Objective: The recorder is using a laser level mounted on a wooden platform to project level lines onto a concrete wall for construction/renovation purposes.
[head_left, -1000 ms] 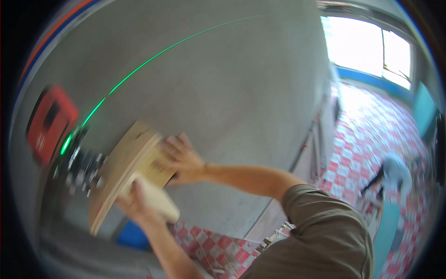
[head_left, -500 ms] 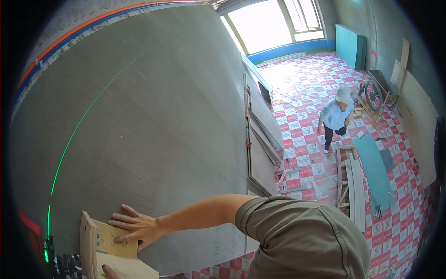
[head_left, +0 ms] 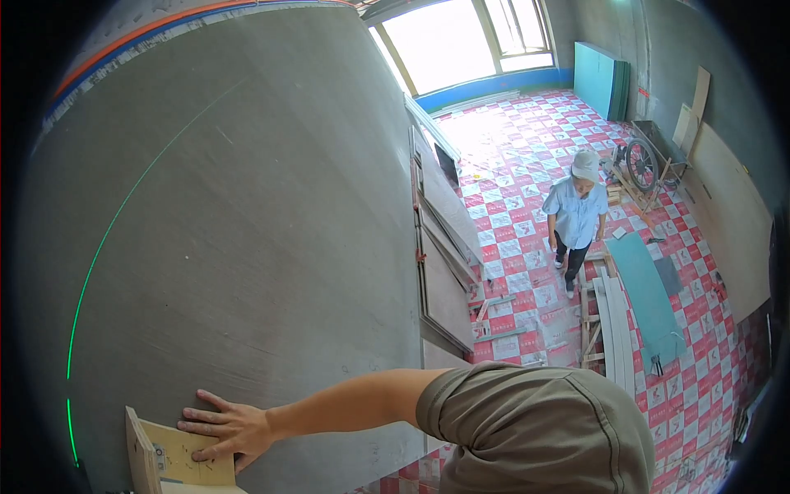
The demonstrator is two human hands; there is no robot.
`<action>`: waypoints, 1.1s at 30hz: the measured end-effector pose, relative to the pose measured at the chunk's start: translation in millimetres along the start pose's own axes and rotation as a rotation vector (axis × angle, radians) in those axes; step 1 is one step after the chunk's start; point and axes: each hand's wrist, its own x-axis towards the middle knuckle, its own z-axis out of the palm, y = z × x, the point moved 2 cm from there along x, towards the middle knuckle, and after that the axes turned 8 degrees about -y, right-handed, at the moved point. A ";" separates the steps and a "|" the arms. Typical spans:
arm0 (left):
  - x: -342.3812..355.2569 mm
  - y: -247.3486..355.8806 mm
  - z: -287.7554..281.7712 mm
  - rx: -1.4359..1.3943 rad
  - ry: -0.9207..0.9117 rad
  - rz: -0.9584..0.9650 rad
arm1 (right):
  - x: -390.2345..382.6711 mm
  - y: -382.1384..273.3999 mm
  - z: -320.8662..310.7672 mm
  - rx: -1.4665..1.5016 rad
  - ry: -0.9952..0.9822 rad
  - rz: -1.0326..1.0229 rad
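My right hand (head_left: 224, 430) is open, its fingers spread flat toward the grey wall (head_left: 271, 247). Some fingertips rest on the yellowish face of a wooden board piece (head_left: 183, 451) at the lower left, while the upper fingers lie against the wall beside it. A narrow upright board (head_left: 141, 451) joins that face at its left edge. The lower part of the wooden piece is cut off by the frame. A bright green laser line (head_left: 103, 239) runs up the wall's left side. My left hand is out of view.
A person (head_left: 576, 214) in a light shirt and cap walks on the red-and-white checked floor covering (head_left: 527, 247). Panels (head_left: 444, 280) lean along the wall. Long boards (head_left: 613, 329) and a green sheet (head_left: 650, 288) lie to the right; a wheeled cart (head_left: 642, 163) stands beyond.
The view has shifted, so my right hand and the wooden piece sit lower. The left fingertip on the wood has left view, and the dark device beside it mostly has too. The other person has stepped nearer.
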 end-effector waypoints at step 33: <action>-32.0 -62.2 113.7 -0.336 -0.362 0.130 | -13.0 7.5 1.8 -0.047 0.041 0.014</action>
